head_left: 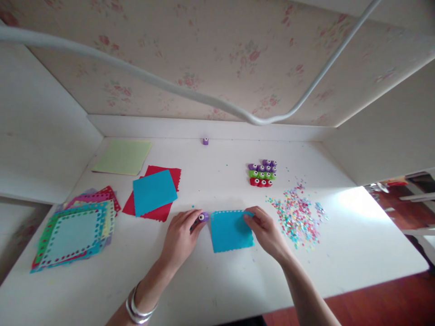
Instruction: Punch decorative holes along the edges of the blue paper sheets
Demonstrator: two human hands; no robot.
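Note:
My left hand (182,230) is closed around a small purple craft punch (203,217) with a white-and-black round button. The punch is at the upper left corner of a blue paper sheet (231,233); I cannot tell whether the paper's edge is inside it. Small punched holes run along the sheet's top edge, and its other edges look scalloped. My right hand (263,226) pinches the sheet's upper right corner between thumb and fingers.
Left of my hands, a plain blue sheet (154,192) lies on red sheets (165,212). Punched sheets (73,235) and a pale green stack (122,157) are farther left. Several punches (263,174) and confetti (299,217) lie right; one purple punch (205,141) stands by the wall. A white cable (163,86) hangs above.

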